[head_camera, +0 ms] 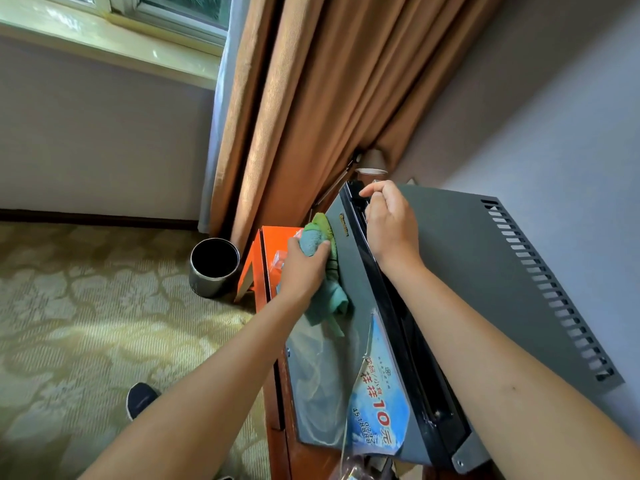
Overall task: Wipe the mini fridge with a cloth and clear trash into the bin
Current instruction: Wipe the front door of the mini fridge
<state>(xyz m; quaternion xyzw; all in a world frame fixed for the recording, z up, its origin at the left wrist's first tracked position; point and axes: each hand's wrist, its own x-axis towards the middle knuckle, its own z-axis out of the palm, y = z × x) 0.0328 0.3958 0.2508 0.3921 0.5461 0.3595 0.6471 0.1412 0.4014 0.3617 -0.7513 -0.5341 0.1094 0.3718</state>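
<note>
The grey mini fridge (460,271) stands at the right against the wall, its door facing left. My left hand (301,268) grips a bunched green and blue cloth (323,258) and presses it against the upper part of the grey door. My right hand (389,223) sits on the door's black top edge near the far corner, fingers curled over it. A blue sticker with red characters (379,393) is stuck low on the door. A dark round bin (214,266) stands on the carpet to the left.
An orange box (268,258) with a clear plastic wrapper (278,259) sits beside the fridge on a wooden cabinet (277,427). Brown curtains (304,116) hang behind. A paper cup (373,163) lies behind the fridge. My dark shoe (140,400) is on the patterned carpet.
</note>
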